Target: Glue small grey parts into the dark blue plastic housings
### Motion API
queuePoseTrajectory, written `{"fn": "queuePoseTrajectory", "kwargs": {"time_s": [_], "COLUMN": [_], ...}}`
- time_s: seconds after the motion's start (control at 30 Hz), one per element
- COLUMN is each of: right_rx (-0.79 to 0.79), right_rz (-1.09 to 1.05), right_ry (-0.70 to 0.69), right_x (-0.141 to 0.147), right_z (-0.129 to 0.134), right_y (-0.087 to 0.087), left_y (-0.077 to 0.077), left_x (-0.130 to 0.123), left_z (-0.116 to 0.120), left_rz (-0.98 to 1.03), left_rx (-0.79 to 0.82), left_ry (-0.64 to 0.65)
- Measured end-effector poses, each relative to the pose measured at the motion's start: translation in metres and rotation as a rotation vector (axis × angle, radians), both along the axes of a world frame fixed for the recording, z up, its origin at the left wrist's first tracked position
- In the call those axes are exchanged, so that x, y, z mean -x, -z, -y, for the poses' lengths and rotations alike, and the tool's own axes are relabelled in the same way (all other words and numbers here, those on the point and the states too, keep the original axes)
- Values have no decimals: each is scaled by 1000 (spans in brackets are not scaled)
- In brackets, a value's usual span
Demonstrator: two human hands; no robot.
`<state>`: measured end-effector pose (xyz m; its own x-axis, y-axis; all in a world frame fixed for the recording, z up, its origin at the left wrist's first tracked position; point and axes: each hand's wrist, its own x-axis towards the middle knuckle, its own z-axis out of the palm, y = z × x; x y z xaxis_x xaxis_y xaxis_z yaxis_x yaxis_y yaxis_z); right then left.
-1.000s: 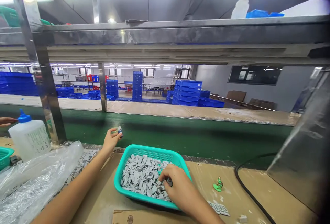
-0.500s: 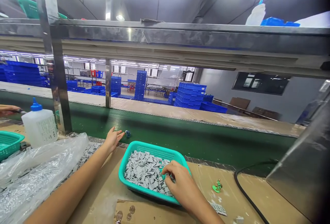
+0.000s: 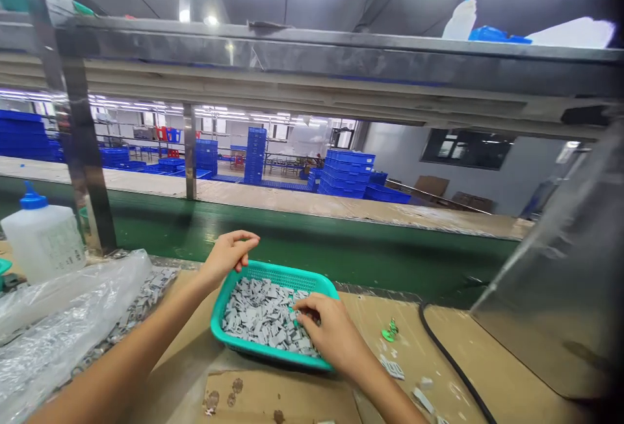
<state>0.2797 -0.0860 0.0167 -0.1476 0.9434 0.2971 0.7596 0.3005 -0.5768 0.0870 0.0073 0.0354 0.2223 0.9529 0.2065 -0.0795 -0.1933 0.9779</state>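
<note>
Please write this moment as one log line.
left hand: near green basket | right hand: over its grey parts | bottle: upright

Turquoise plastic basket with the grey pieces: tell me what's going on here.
A person's bare right hand reaches into the turquoise plastic basket, over small grey plastic pieces; whether it grips one is unclear. Their bare left hand is by the basket's far left corner, nothing visible in it. A long green surface lies beyond.
</note>
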Motion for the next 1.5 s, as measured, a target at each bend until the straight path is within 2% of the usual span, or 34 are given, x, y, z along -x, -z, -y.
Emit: {"fn": "queuePoseTrajectory", "kwargs": {"time_s": [0.1,0.2,0.4,0.57,0.87,1.1,1.27,1.33,1.4,1.5], "right_rx": [16,-5,-85,-116,-245,-292,-349,-355,-348,-310], "right_rz": [-129,-234,-312,-359,-294,-227,-123,-80,-41,13], "right_ry": [-15,-33,-108,-158,-128,-138,-104,-83,-64,-57], "right_x": [-5,-9,-5,-3,-4,-2,4,4,2,1], "right_z": [-5,-8,-2,1,4,6,10,15,27,59], "right_y": [-2,0,4,3,1,1,-3,-7,-13,-20], "left_y": [-1,7,18,15,11,11,13,13,12,10], "left_x": [-25,-41,-47,-48,-39,-34,-33,-34,-32,-15], "left_z": [24,40,42,43,41,38,39,39,36,18], "left_rz": [-144,-242,-254,-194,-154,-100,-110,-142,-190,-266], "left_rx": [-80,-114,-22,101,225,259,219,172,99,-56], "left_ry": [211,323,378,429,459,531,564,564,503,218]}}
